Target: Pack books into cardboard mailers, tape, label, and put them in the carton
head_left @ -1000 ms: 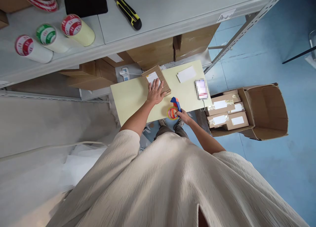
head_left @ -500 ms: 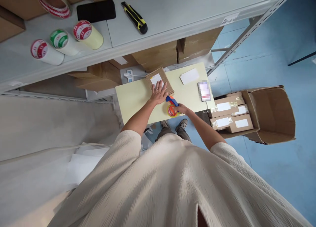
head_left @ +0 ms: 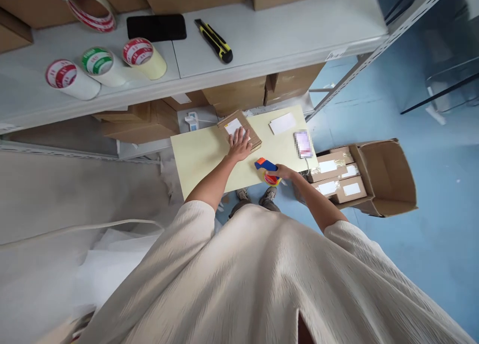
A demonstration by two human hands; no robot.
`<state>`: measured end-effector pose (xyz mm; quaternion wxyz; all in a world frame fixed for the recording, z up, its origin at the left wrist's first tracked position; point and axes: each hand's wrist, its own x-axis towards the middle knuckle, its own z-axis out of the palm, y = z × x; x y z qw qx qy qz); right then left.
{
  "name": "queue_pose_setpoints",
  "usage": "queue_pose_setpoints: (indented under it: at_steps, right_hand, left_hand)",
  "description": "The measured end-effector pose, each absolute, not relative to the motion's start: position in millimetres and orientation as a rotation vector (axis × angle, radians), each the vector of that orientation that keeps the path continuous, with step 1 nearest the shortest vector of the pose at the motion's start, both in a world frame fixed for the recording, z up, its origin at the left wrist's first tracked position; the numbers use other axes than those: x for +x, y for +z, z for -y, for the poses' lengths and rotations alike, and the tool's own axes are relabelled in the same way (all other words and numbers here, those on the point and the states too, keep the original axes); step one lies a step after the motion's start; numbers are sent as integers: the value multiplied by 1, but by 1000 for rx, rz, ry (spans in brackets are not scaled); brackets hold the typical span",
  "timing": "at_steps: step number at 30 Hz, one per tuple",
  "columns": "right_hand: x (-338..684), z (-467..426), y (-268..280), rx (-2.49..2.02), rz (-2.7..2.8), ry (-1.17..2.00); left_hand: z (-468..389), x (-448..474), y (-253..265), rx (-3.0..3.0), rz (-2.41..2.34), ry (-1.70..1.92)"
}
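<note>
A small cardboard box with a white label lies near the far edge of the pale yellow table. My left hand rests on top of it with the fingers spread, partly covering the label. In my right hand is a blue and orange tape dispenser, its fingers wrapped round the handle. The dispenser carries a tape roll with a red and yellow core and is held at the table's near edge, apart from the box.
White papers and a phone-like device with a blurred screen lie at the table's right. An open carton of labelled boxes stands on the floor. Above, a grey shelf bears tape rolls, a black phone and a utility knife.
My right hand has drawn the tape dispenser away from the box, toward me, and turned it. My left hand stays on the box. The whole view has shifted slightly.
</note>
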<state>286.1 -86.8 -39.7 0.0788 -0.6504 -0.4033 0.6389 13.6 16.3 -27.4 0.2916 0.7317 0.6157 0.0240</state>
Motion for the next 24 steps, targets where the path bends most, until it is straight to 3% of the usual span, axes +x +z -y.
queue_pose_setpoints:
  at_steps: [6,11,15,20,24]
  right_hand:
    - [315,87,-7,-2053,1146,1592]
    - [295,79,-2,-2393,1606,1121]
    - [273,75,-7,-2408,1878,876]
    - [257,68,-22,-2398,1965,731]
    - [252,67,-32,-2488,1950,802]
  left_hand:
    - [9,2,-5,1813,-1823,203]
    - [38,-18,9,1935,-1855,25]
    - [54,-28,11,1956,-1813,-20]
    - [61,-44,3,1959,-1714,43]
    - [58,-59,-4,1932,-1653,152]
